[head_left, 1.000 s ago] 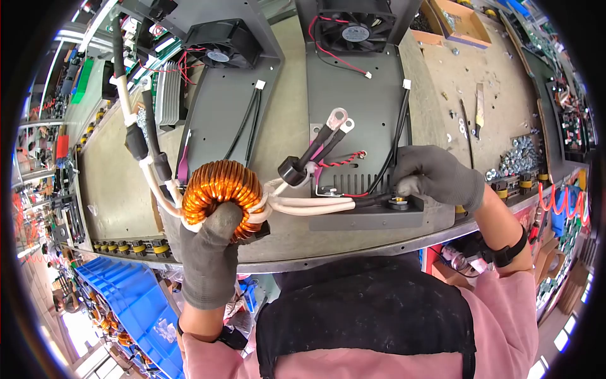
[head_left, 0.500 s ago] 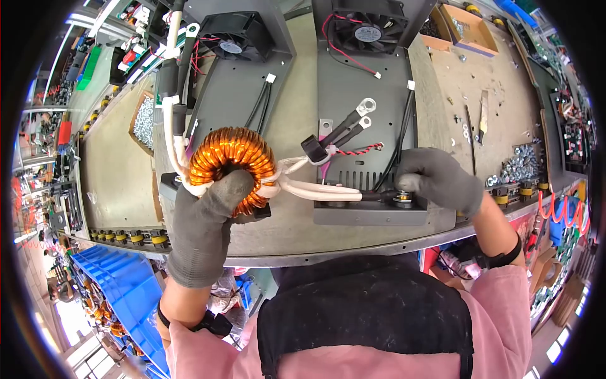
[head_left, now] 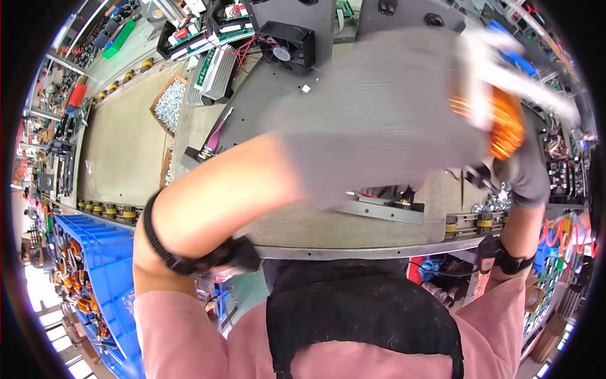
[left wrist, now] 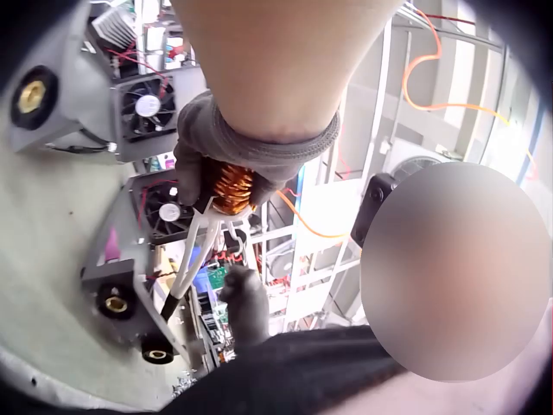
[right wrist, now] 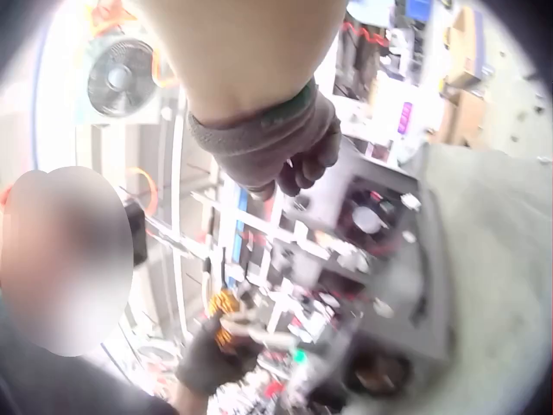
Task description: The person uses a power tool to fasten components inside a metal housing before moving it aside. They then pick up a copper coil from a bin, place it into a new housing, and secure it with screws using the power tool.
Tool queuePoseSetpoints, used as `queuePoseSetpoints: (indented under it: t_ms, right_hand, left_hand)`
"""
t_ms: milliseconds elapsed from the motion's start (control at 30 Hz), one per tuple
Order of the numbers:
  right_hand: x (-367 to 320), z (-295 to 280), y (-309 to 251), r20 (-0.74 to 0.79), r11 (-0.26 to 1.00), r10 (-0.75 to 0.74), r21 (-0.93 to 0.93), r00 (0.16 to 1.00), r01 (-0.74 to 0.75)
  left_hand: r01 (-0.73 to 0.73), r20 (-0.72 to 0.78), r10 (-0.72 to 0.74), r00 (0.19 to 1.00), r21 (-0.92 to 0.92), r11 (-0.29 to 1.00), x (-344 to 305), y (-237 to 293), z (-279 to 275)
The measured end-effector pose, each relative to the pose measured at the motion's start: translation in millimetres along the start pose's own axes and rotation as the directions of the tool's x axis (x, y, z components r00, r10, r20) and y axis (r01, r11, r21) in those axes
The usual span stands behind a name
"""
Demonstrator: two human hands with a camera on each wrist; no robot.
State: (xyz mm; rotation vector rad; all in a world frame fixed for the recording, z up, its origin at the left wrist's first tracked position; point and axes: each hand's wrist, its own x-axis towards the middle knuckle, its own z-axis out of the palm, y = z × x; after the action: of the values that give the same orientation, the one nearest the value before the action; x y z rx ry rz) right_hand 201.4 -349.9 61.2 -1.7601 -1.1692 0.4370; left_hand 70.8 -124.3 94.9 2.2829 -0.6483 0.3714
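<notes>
Reaching rightward in head view, our left grip (head_left: 391,107) holds the toroidal coil (head_left: 507,129), white leads (head_left: 533,87) slanting lower-right; our right grip (head_left: 529,174) looks unclear.

The metal-edged workbench (head_left: 120,145) has a blue plastic crate (head_left: 112,268) beside it and green floor (head_left: 250,292) below. White light glares around a caged fan (right wrist: 121,76)

A factory-like assembly workshop. A metal-edged tabletop (head_left: 315,230) holds a cooling fan (head_left: 282,54) and a box of screws (head_left: 170,106), with circuit boards (head_left: 189,35) behind.
</notes>
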Motion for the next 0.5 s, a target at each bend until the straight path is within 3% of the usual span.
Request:
queuePoseSetpoints:
  t_ms: [33,67,133,167,200,233,267,300,333,367,400,433,500]
  right_hand:
    - [-16.6,-2.0,17.7,0.082,0.988,-0.003,0.152,0.997,-0.009]
    - [-22.2,5.8,20.8,0.084,0.991,-0.003,0.136,0.996,-0.009]
    - [-26.8,22.6,24.6,0.172,0.940,-0.042,0.340,0.984,-0.019]
    - [-28.2,29.1,26.4,0.213,0.897,-0.068,0.441,0.975,-0.034]
    - [-33.1,33.8,28.3,0.248,0.839,-0.093,0.541,0.964,-0.058]
    - [-42.7,34.0,31.0,0.209,0.851,-0.073,0.522,0.975,-0.049]
    - [-50.1,37.1,31.0,0.168,0.849,-0.036,0.525,0.985,-0.059]
    - [-56.1,39.4,30.8,0.129,0.847,0.002,0.528,0.992,-0.070]
    - [-60.4,40.8,31.7,0.125,0.847,0.007,0.527,0.992,-0.073]
    - [-62.6,41.8,33.4,0.084,0.824,0.044,0.560,0.995,-0.084]
    - [-63.3,42.8,35.2,0.046,0.798,0.084,0.596,0.995,-0.095]
    - [-62.7,43.4,35.9,0.044,0.793,0.089,0.601,0.995,-0.097]
    - [-61.1,42.7,34.6,0.043,0.801,0.111,0.588,0.993,-0.116]
  left_hand:
    - [-0.341,0.342,0.129,0.931,0.687,0.641,15.9,8.2,-0.6]
    - [-0.339,0.330,0.139,0.934,0.690,0.640,24.5,8.8,4.0]
    - [-0.136,0.274,0.064,0.960,0.250,0.959,39.9,5.5,12.9]
    - [-0.013,0.267,0.017,0.964,-0.016,1.000,48.5,0.5,18.4]
    - [0.114,0.280,-0.031,0.960,-0.284,0.952,58.5,-6.6,26.3]
    - [-0.442,-0.085,0.435,0.896,-0.086,0.893,62.8,-53.3,61.0]
    - [0.059,0.180,-0.039,0.983,-0.109,0.992,48.9,-55.5,60.9]
    - [0.059,0.405,-0.105,0.908,0.126,0.990,40.4,-66.0,73.4]
    - [0.001,0.580,-0.217,0.785,0.348,0.937,31.5,-76.8,86.6]
    - [-0.022,0.664,-0.279,0.694,0.407,0.913,18.8,-74.5,94.1]
    - [-0.176,0.726,-0.217,0.653,0.425,0.888,6.8,-77.2,104.3]
    - [-0.176,0.731,-0.217,0.647,0.420,0.890,1.0,-81.4,113.5]
    - [-0.255,0.748,-0.076,0.659,0.317,0.913,-3.9,-82.1,121.3]
